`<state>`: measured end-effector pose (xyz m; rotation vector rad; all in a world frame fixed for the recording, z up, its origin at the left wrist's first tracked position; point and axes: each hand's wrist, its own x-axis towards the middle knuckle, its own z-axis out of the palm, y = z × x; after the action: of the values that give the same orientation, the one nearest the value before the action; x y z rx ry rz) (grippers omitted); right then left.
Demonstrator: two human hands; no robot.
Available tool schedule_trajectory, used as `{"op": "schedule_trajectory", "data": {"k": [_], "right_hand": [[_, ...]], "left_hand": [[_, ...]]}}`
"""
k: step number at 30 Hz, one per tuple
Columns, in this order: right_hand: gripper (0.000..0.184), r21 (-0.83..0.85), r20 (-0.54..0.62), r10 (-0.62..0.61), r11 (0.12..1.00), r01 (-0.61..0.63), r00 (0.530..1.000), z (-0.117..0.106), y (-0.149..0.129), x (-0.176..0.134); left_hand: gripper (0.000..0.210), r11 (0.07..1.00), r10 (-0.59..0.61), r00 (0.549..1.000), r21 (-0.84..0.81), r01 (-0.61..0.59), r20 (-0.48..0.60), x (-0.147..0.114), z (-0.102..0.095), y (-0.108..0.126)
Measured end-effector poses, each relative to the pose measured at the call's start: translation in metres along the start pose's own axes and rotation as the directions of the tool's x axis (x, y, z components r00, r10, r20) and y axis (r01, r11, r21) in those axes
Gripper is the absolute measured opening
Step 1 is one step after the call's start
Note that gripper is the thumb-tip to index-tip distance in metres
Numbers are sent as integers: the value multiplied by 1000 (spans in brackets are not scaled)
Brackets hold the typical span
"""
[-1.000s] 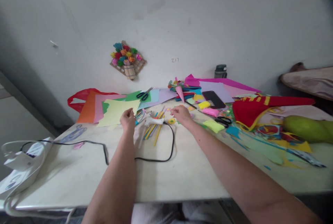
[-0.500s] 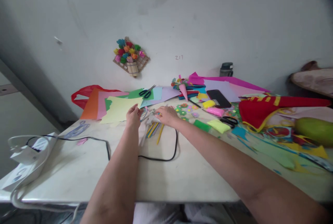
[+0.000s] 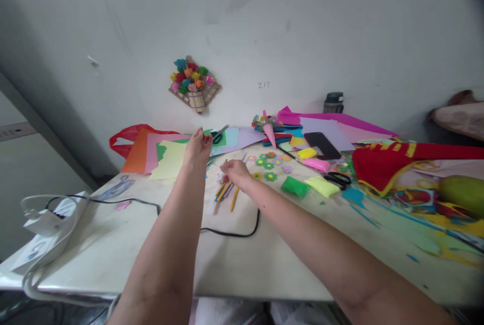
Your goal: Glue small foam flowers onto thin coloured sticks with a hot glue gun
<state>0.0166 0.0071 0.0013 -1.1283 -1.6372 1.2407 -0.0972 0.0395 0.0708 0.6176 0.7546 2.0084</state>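
Although its right end is cut off by the frame, we record the table [image 3: 227,269] as extending beneath all the fingers. The left forearm [image 3: 181,214] rises over it. Just left of the left fingers lies a pale yellow sheet [image 3: 170,157], its right edge covered. We find the left hand [image 3: 198,148] raised, fingers curled, tips close together; the right hand [image 3: 235,171] is lower, fingers bent and nearly together. We cannot tell whether either holds anything. A black cord [image 3: 234,235] passes below the right fingers, partly hidden by the forearm. Scissors [image 3: 217,136] show behind the left fingers, handles partly obscured. Coloured sticks [image 3: 234,200] lie under and below the right fingers, partly covered; paper flowers [image 3: 269,166] lie to their right.
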Motion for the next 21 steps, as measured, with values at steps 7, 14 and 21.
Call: {"op": "schedule_trajectory", "data": {"k": [7,14,21], "right_hand": [[15,407,41,94,907,-103,995,1,-14,-9],[16,392,-113,-24,917,67,993,-16,2,-2],[15,505,-28,-105,857,104,994,-33,-4,-7]], "left_hand": [[18,993,-72,994,-91,80,87,-31,42,10],[10,992,24,982,119,-47,190,-39,31,4],[19,715,334,915,571,-403,227,-26,7,0]]}}
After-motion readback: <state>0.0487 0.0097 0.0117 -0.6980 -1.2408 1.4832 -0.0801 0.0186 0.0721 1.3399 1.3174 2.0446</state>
